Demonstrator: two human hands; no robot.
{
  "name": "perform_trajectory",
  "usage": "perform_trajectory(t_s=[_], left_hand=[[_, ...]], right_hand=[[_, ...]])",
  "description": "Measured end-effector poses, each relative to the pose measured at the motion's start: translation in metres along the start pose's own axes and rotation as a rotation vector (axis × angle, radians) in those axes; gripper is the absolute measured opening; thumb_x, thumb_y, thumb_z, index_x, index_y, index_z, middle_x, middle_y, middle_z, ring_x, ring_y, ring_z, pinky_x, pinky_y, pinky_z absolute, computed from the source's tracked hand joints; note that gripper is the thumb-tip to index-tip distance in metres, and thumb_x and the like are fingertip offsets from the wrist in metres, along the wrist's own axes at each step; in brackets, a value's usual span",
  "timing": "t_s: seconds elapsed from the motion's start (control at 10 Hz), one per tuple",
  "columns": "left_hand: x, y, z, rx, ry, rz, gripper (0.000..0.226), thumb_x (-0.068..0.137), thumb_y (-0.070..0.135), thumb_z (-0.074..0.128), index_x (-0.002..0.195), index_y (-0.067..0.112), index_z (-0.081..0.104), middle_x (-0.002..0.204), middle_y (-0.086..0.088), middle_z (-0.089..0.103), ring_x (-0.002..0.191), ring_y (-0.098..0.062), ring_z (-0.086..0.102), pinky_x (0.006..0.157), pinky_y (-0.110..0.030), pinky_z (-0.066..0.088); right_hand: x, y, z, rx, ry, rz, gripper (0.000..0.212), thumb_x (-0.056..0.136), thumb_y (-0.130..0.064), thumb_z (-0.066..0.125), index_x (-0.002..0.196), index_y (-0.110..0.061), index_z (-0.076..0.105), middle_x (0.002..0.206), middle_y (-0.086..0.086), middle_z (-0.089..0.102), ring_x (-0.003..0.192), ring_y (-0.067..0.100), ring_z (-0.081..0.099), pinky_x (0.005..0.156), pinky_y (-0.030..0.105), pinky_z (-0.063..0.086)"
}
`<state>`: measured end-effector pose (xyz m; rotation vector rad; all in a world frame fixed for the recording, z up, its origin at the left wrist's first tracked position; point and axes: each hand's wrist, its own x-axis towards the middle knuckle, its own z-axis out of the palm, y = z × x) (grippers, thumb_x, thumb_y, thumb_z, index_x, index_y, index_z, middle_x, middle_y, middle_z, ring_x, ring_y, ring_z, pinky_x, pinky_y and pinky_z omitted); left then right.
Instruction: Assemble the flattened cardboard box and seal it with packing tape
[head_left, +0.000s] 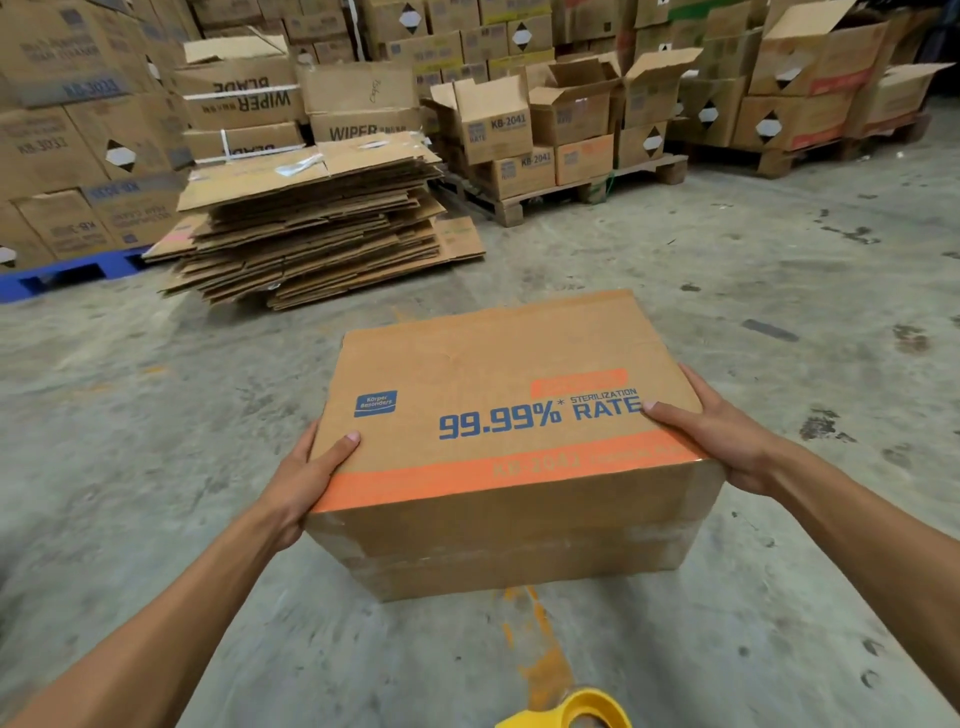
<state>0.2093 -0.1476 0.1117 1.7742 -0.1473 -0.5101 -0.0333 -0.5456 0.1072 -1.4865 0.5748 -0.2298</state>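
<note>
While both arms reach forward, the left hand (306, 480) clasps the near left corner of the cardboard box (511, 447), thumb lying on the top face, and the right hand (711, 431) grips the right edge the same way. Held between the two hands above the concrete floor (779, 270), the box is squared up and closed, tan with an orange band and blue "99.99% RATE" print; its near side seems to carry clear tape, though glare makes that uncertain. A yellow tape dispenser (582, 709) peeks in below. Beyond lies a stack of flattened cartons (311, 223).
</note>
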Motion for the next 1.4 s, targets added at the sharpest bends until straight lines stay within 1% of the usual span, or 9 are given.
perform_trajectory(t_s=[0.1, 0.3, 0.5, 0.6, 0.9, 1.1, 1.2, 1.3, 1.4], left_hand=[[-0.017, -0.003, -0.012, -0.015, 0.105, 0.166, 0.054, 0.084, 0.042, 0.071, 0.134, 0.043, 0.05, 0.118, 0.005, 0.069, 0.1, -0.022, 0.07, 0.078, -0.038, 0.057], [-0.042, -0.028, -0.037, 0.088, 0.285, 0.452, 0.072, 0.087, 0.026, 0.072, 0.147, 0.042, 0.033, 0.139, 0.017, 0.055, 0.12, -0.001, 0.057, 0.1, -0.025, 0.046], [-0.052, -0.12, -0.052, 0.062, 0.313, 0.267, 0.085, 0.073, 0.043, 0.079, 0.145, 0.04, 0.034, 0.138, 0.012, 0.057, 0.124, -0.013, 0.057, 0.106, -0.047, 0.044], [-0.051, -0.14, -0.051, 0.018, 0.327, 0.205, 0.078, 0.073, 0.035, 0.081, 0.14, 0.039, 0.041, 0.133, 0.012, 0.061, 0.122, -0.013, 0.058, 0.105, -0.047, 0.045], [-0.051, -0.175, -0.036, -0.063, 0.398, 0.051, 0.06, 0.087, 0.012, 0.071, 0.14, 0.014, 0.043, 0.138, -0.001, 0.056, 0.115, -0.008, 0.056, 0.098, -0.026, 0.044], [-0.045, -0.166, -0.026, -0.103, 0.443, -0.027, 0.063, 0.09, 0.013, 0.068, 0.144, 0.012, 0.037, 0.143, -0.005, 0.051, 0.123, -0.018, 0.053, 0.096, -0.028, 0.044], [-0.041, -0.162, -0.009, -0.34, 0.585, -0.304, 0.066, 0.091, 0.023, 0.064, 0.147, 0.012, 0.031, 0.143, -0.008, 0.049, 0.125, -0.028, 0.052, 0.099, -0.039, 0.045], [-0.049, -0.149, 0.038, -0.399, 0.486, -0.562, 0.04, 0.092, 0.02, 0.044, 0.132, 0.013, 0.049, 0.117, -0.007, 0.057, 0.104, -0.03, 0.058, 0.086, -0.041, 0.05], [-0.084, -0.161, 0.1, -0.44, 0.235, -0.469, 0.018, 0.086, 0.023, 0.046, 0.098, 0.017, 0.059, 0.072, -0.004, 0.046, 0.057, -0.018, 0.045, 0.05, -0.019, 0.036]], right_hand=[[-0.008, -0.003, 0.017, -0.053, 0.006, -0.173, 0.099, 0.061, -0.052, 0.083, 0.145, -0.048, 0.032, 0.132, -0.002, 0.061, 0.109, 0.021, 0.067, 0.084, 0.038, 0.056], [-0.014, 0.025, 0.062, -0.242, 0.006, -0.381, 0.085, 0.088, -0.021, 0.07, 0.15, -0.043, 0.015, 0.131, -0.044, 0.043, 0.114, -0.023, 0.048, 0.096, 0.009, 0.045], [-0.003, 0.067, 0.087, -0.463, -0.101, -0.324, 0.097, 0.092, -0.017, 0.066, 0.154, -0.04, -0.004, 0.154, -0.021, 0.029, 0.137, 0.009, 0.04, 0.113, 0.042, 0.036], [-0.003, 0.087, 0.091, -0.572, -0.128, -0.203, 0.1, 0.094, -0.017, 0.063, 0.153, -0.039, -0.014, 0.152, -0.014, 0.029, 0.136, 0.021, 0.042, 0.107, 0.041, 0.041], [0.007, 0.107, 0.112, -0.402, -0.098, 0.089, 0.074, 0.096, -0.044, 0.054, 0.155, -0.033, 0.01, 0.159, -0.006, 0.027, 0.143, 0.021, 0.031, 0.111, 0.043, 0.034], [0.015, 0.104, 0.134, -0.301, 0.032, 0.164, 0.069, 0.097, -0.056, 0.041, 0.154, -0.032, 0.011, 0.155, -0.004, 0.035, 0.137, 0.026, 0.039, 0.107, 0.045, 0.037], [0.012, 0.111, 0.147, -0.337, 0.053, 0.226, 0.077, 0.093, -0.063, 0.042, 0.153, -0.026, 0.013, 0.154, 0.002, 0.038, 0.135, 0.032, 0.042, 0.109, 0.051, 0.037], [0.005, 0.114, 0.174, -0.414, -0.014, 0.177, 0.062, 0.099, -0.047, 0.045, 0.151, -0.016, 0.029, 0.15, 0.008, 0.043, 0.135, 0.031, 0.042, 0.107, 0.043, 0.037], [-0.007, 0.104, 0.2, -0.546, -0.133, 0.099, 0.045, 0.099, -0.04, 0.047, 0.135, -0.012, 0.052, 0.134, 0.013, 0.06, 0.123, 0.032, 0.055, 0.101, 0.038, 0.044]])
